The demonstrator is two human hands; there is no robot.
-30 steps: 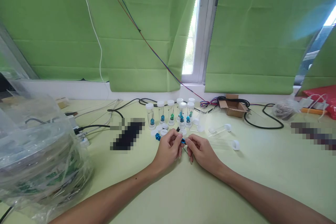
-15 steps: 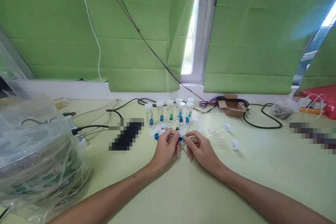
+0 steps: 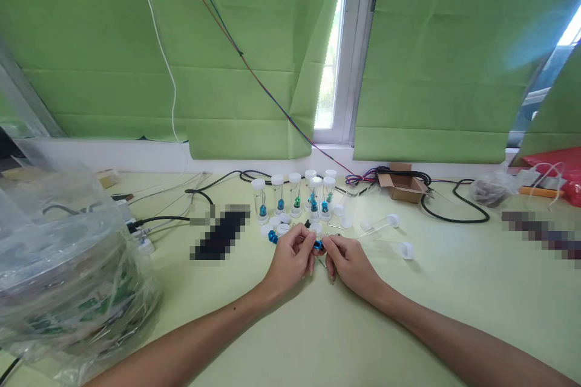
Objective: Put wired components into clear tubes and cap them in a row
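Observation:
Over the table's middle, my left hand (image 3: 289, 257) and my right hand (image 3: 350, 261) meet at the fingertips. Both pinch a small blue metallic part (image 3: 318, 245) between thumb and fingers; most of it is covered by them. A thin metal rod (image 3: 322, 263) shows below the fingers, and I cannot tell whether it is held. Left of my left hand lies another small blue part (image 3: 272, 236). Just beyond the hands stand several clear tubes (image 3: 261, 199) with white caps, holding blue or green parts and thin rods. Loose white caps (image 3: 282, 229) lie before them.
Clear tubes with white ends (image 3: 407, 250) lie to the right. An open cardboard box (image 3: 403, 190) and coiled black cables (image 3: 458, 217) sit by the wall. At left is a large reel in plastic wrap (image 3: 68, 278). A bagged item (image 3: 490, 189) stands far right.
My left hand has shifted slightly right, and the blue part between my fingertips has moved a little right and down. More of the loose blue part on the table now shows.

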